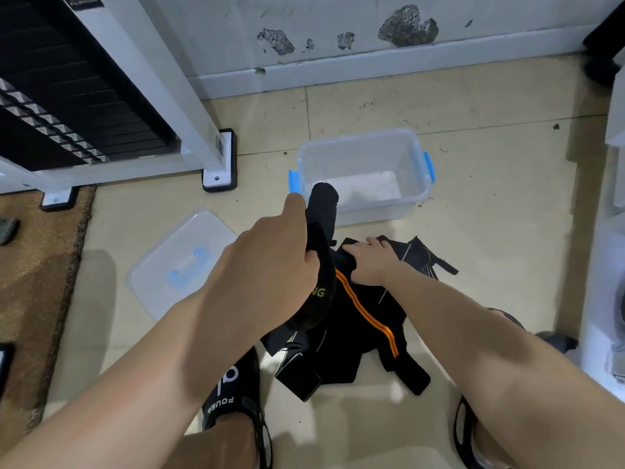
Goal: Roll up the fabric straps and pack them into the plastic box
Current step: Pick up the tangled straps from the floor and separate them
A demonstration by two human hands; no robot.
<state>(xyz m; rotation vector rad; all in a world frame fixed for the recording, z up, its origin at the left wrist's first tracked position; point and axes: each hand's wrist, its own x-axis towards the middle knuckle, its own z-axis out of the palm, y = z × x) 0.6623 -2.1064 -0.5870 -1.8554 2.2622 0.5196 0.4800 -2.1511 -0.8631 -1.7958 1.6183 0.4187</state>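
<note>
The left hand [270, 255] was closed around a black strap [321, 211]; the fingers curled round the fabric and the thumb lay along its side, pointing forward; the hand was raised above the floor [490, 198], with the forearm coming from the lower left. The strap stood up out of the fist and its rounded end reached over the near wall of the box [365, 170]; below the fist the same strap hung down and showed yellow letters. The right hand [368, 262] was lower and just to the right of the left hand; it rested on the pile [355, 319] of black straps, its fingers bent and pressing on the fabric; whether it pinched a piece, I cannot tell; its forearm came from the lower right. The pile lay on the floor under both hands; one piece had an orange stripe [365, 313], others had thin pale lines. The box stood beyond the hands; it was clear plastic with blue latches, and open. The lid [176, 262] lay flat on the floor to the left of the left hand. Two black sandals were near the bottom edge.
</note>
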